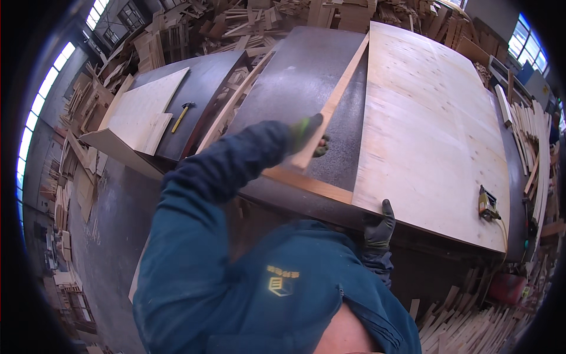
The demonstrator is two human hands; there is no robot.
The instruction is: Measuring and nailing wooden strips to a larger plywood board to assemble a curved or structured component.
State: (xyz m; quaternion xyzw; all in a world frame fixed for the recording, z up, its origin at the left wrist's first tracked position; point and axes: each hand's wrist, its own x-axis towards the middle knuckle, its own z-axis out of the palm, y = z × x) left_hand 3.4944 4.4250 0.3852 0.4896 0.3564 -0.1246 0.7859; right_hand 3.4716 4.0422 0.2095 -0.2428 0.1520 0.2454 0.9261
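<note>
My left hand (308,134), in a dark glove with a green back, is closed around a long narrow wooden strip (341,88). The strip slants across the dark panel (283,79), its far end near the plywood sheet's left edge. Its near end hangs above a second wooden strip (312,184) lying along the panel's front. At the front edge of the large pale plywood sheet (433,127) is my right hand (380,229), gloved, its thumb stretched up against the edge. The other fingers of that hand are partly hidden.
A hammer (182,117) with a yellow handle lies on the left dark panel beside pale plywood pieces (144,106). On the sheet's right corner rests a nail gun (488,204) with a hose. Scrap wood (236,23) is heaped behind; a red container (507,288) stands at lower right.
</note>
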